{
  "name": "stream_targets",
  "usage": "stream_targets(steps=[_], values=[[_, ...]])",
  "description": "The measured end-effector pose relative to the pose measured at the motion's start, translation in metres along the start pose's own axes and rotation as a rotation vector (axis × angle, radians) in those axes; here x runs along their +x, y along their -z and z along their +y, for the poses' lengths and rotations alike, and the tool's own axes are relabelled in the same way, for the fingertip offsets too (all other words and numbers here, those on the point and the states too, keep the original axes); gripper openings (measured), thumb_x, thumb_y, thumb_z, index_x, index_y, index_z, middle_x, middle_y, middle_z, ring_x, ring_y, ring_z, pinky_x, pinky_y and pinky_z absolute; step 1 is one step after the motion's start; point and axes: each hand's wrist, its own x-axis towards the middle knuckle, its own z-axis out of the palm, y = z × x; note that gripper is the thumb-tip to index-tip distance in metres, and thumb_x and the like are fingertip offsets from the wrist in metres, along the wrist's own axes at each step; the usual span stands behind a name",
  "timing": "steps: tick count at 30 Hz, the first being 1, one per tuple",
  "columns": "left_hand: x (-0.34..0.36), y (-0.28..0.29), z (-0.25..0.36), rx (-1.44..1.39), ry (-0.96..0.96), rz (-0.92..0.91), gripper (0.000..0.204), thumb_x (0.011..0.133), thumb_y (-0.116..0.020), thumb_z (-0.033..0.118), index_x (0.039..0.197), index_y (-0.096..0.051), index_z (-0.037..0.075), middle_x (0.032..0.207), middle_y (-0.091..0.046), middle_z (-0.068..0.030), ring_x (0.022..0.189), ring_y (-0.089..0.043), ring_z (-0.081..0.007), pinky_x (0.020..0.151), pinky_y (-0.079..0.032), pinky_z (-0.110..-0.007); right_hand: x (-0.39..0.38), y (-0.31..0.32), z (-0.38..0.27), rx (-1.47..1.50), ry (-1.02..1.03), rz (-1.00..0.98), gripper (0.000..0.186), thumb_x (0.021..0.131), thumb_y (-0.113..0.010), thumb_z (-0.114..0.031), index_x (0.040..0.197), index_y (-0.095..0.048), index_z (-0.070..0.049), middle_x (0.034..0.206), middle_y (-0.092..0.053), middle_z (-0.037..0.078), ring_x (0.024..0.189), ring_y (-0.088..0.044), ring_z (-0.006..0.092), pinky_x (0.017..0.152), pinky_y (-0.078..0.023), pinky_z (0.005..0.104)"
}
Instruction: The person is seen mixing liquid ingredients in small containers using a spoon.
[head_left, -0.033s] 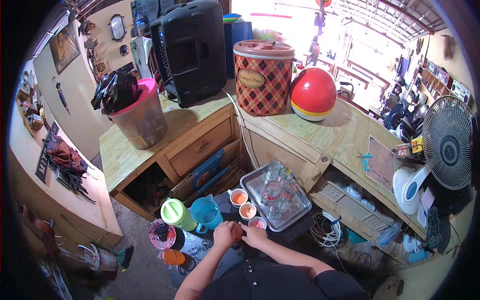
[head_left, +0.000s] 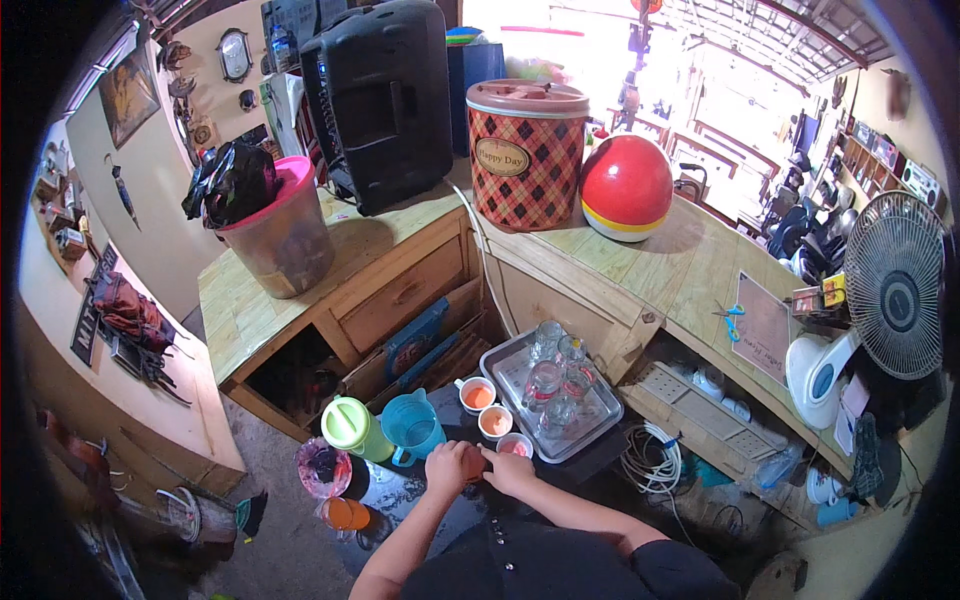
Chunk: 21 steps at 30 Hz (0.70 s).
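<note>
Low at the middle of the head view, my left hand is closed around a small reddish-orange thing, mostly hidden by the fingers. My right hand meets it from the other side, its fingers bent against the same thing. Just beyond my right hand stands a white cup with pinkish contents. Farther off are a white cup with pale orange contents and a white mug with orange contents. A blue pitcher is beyond my left hand, beside a lidded green pitcher.
A metal tray holds several clear glass mugs. At the left are a pink-and-purple plastic bag and a container of orange liquid. Wooden counters rise ahead; coiled white cable lies right of the tray.
</note>
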Motion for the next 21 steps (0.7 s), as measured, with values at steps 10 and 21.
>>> stream_targets(steps=[10,21], values=[[0.011,0.002,0.002,0.031,-0.069,-0.016,0.032,0.067,-0.075,0.03,0.094,-0.066,0.015,0.087,-0.063,-0.0051,0.081,-0.063,-0.0269,0.067,-0.051,-0.039,0.012,-0.014,0.012,-0.004,0.018,0.011,0.067,0.082,-0.058,-0.027,0.143,-0.032,-0.032,0.094,-0.067,0.011,0.082,-0.066,0.032,0.059,-0.05,0.0523],[0.013,0.001,0.005,0.097,-0.025,0.021,0.014,0.078,-0.064,0.026,0.085,-0.067,0.014,0.081,-0.063,-0.0049,0.076,-0.064,-0.0266,0.065,-0.05,-0.041,0.005,0.001,0.003,0.002,-0.005,-0.007,0.063,0.08,-0.061,-0.027,0.139,-0.039,-0.023,0.09,-0.066,0.015,0.082,-0.066,0.0316,0.069,-0.052,0.0453]])
